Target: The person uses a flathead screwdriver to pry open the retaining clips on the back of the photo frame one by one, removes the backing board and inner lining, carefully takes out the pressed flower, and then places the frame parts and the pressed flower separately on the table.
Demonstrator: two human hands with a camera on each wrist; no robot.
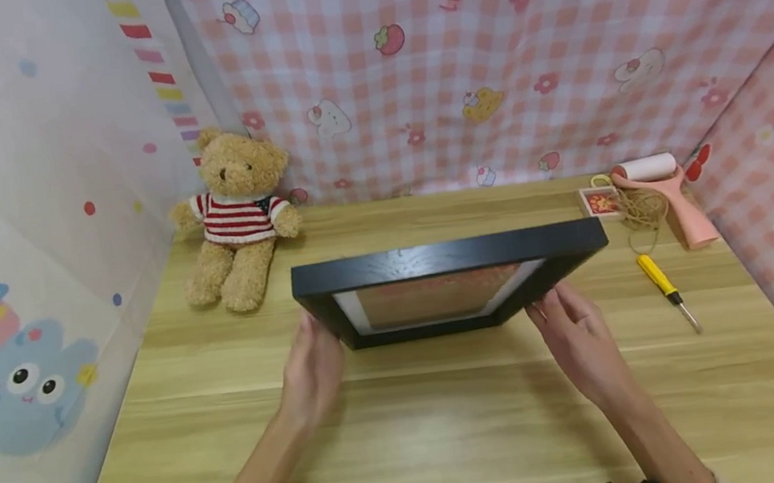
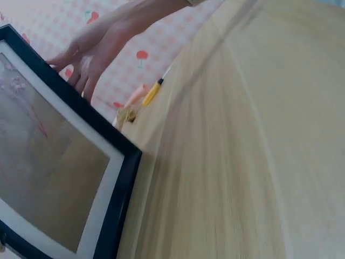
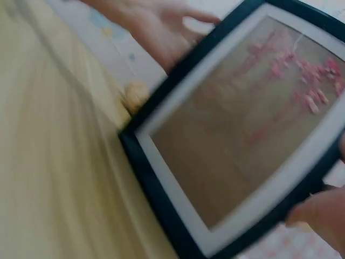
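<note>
A black picture frame [image 1: 447, 257] with a white inner border stands nearly upright on the wooden table, its top edge toward the head camera. Pink blossoms [image 3: 310, 73] show on the brownish picture inside it in the right wrist view. My left hand [image 1: 312, 371] holds the frame's left side, its fingertips partly hidden behind the edge. On the opposite side my right hand [image 1: 581, 342] grips the frame, thumb near the front and fingers around the side. The left wrist view also shows the right hand [image 2: 102, 51] at the far edge.
A teddy bear [image 1: 239, 219] in a striped shirt sits at the back left. At the right lie a yellow screwdriver [image 1: 658, 279], a twine bundle [image 1: 644, 207], a small boxed item [image 1: 600, 203] and a pink-handled lint roller [image 1: 683, 209]. Patterned cloth [image 1: 409, 69] hangs behind the table [image 1: 455, 442].
</note>
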